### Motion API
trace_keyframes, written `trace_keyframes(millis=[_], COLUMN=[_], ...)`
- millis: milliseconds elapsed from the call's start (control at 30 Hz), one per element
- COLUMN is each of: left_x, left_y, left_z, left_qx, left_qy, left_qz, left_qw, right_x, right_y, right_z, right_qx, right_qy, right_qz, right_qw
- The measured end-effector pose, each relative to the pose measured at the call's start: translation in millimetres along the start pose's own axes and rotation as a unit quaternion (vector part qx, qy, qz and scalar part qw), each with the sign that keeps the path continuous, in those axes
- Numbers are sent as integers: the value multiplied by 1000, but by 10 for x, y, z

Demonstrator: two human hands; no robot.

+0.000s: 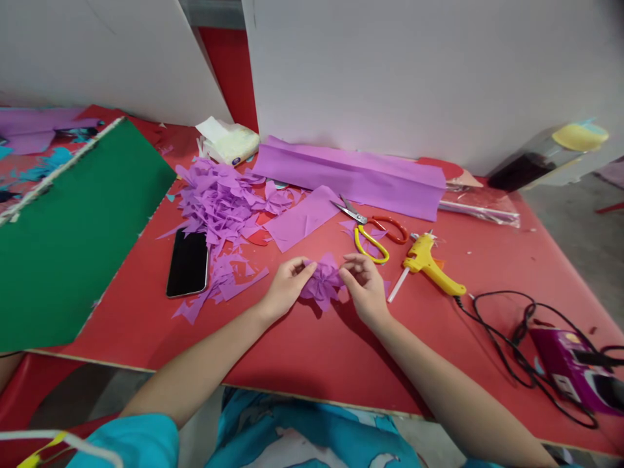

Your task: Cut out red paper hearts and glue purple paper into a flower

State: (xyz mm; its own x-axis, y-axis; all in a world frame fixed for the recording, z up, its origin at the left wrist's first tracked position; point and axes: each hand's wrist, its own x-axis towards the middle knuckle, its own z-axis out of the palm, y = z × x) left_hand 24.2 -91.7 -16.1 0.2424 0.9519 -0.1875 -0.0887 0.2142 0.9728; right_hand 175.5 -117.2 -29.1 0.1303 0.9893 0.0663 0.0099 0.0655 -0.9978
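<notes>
A purple paper flower point(322, 281) lies on the red table point(302, 351) between both my hands. My left hand point(285, 286) pinches its left edge with fingers closed on the paper. From the other side, my right hand point(363, 283) grips the flower's right edge, fingers curled. Just behind my right hand lie scissors point(373, 233) with one red and one yellow handle. A yellow glue gun point(431, 263) rests to the right of my right hand, its glue stick pointing towards me.
A black phone point(188, 262) lies left of my hands beside a heap of purple paper scraps point(221, 201). Purple sheets point(348, 172) lie at the back. Green board point(68, 227) covers the left. A black cord point(507, 338) and purple power strip point(570, 370) sit right.
</notes>
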Motion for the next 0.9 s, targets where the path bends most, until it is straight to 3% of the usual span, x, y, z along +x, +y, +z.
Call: trace_keyframes(millis=[133,267,533,767,900], left_x=[-5,-35,-58,-41,-18], left_y=[-11,-1,0,-8,-14], left_z=[-20,-28,-36,-54,-72], left_qx=[51,140,239,247,239], left_qy=[18,49,82,79,60], left_qz=[32,60,106,116,112], left_qw=[998,987,962,959,963], right_x=[-72,-144,-97,-106,-111], right_y=[-15,-28,26,-34,5], right_z=[47,108,142,160,137], right_qx=[-6,-53,28,102,92], right_qy=[-49,-56,-58,-72,-56], right_qz=[-6,2,47,105,89], right_qw=[999,997,997,987,990])
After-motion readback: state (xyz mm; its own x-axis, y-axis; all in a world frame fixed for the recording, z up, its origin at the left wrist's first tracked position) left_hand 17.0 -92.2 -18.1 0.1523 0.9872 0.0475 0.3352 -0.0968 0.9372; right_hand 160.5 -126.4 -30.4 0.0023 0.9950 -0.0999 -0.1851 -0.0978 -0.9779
